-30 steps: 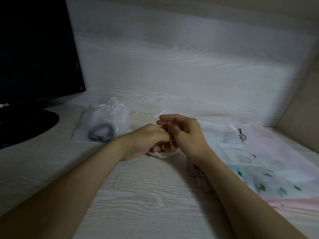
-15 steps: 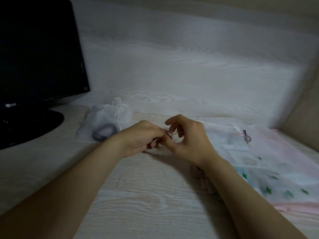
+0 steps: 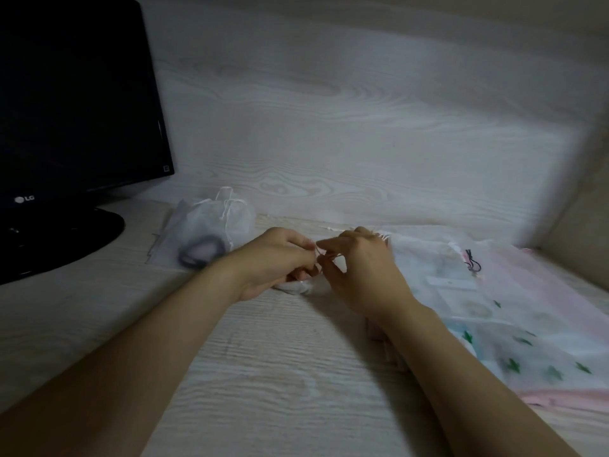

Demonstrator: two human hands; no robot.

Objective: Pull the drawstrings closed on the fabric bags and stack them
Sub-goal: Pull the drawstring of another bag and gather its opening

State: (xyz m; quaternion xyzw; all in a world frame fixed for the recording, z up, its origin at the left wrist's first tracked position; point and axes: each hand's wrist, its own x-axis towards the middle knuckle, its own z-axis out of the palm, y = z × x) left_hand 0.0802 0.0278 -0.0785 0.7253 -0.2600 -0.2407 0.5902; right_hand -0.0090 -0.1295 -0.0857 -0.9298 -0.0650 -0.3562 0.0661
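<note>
A person's left hand (image 3: 280, 258) and right hand (image 3: 359, 272) pinch the drawstring (image 3: 326, 255) of 1 small white bag (image 3: 301, 286) on the desk (image 3: 263, 374).

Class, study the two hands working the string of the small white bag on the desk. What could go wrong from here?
1. The left hand and right hand both pinch the drawstring; it may slip free or knot.
2. The small bag is mostly hidden under the hands, so it may close unevenly.
3. The right forearm lies at the edge of the flat bags and could drag them.
</note>
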